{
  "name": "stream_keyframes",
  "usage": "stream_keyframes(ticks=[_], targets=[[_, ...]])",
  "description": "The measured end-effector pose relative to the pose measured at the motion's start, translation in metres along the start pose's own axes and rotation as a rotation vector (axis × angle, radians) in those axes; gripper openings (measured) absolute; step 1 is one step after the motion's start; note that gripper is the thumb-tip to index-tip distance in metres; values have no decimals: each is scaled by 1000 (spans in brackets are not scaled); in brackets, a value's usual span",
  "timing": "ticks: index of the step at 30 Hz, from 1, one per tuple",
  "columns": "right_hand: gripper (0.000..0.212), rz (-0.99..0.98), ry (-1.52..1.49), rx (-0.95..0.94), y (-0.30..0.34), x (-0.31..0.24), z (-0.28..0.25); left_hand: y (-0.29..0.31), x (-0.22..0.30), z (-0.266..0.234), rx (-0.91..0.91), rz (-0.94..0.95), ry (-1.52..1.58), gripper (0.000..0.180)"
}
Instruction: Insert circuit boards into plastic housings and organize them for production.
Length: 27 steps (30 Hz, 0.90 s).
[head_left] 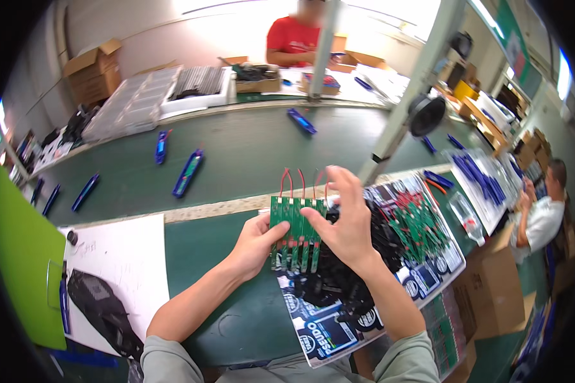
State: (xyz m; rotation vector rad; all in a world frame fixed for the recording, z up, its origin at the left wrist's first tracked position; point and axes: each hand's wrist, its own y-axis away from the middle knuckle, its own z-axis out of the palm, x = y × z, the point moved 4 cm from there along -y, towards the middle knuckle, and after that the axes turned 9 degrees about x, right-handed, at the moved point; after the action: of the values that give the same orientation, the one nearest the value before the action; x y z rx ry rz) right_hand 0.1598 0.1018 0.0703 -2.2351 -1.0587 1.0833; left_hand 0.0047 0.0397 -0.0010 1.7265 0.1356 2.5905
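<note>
Over the near side of the bench, my left hand [254, 246] grips the left edge of a panel of green circuit boards [295, 216], its thumb lying across the front. Red wires [286, 182] loop up from white connectors along the panel's top edge, and narrow board strips hang at its lower end. My right hand [349, 226] is at the panel's right side with thumb and fingers spread; the thumb tip lies over the boards and the raised fingers are close to the rightmost wire. Behind it lies a heap of black parts [380, 246], partly hidden by the hand.
A pile of green boards with red wires [415, 223] lies right on a printed sheet [329, 335]. Beyond, blue slim devices [188, 173] are scattered over a green belt [236, 150]. Left are white paper [134, 255] and a black bag [102, 306]. A metal post [406, 96] stands right; two people sit farther off.
</note>
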Motion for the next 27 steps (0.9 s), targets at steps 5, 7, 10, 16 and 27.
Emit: stream_keyframes(ticks=[5,7,10,16,27], targets=[[42,571,-903,-145,2,25,68,-10,3,-32,194,51,219,18],[29,563,-790,-277,4,13,78,-7,1,-40,230,34,241,16],[25,547,-726,-260,6,12,91,-6,2,-42,246,88,206,17],[26,442,-426,-107,11,5,87,-7,-2,-40,378,181,80,16],[15,366,-258,-90,10,13,75,-5,-6,-31,410,136,142,19]])
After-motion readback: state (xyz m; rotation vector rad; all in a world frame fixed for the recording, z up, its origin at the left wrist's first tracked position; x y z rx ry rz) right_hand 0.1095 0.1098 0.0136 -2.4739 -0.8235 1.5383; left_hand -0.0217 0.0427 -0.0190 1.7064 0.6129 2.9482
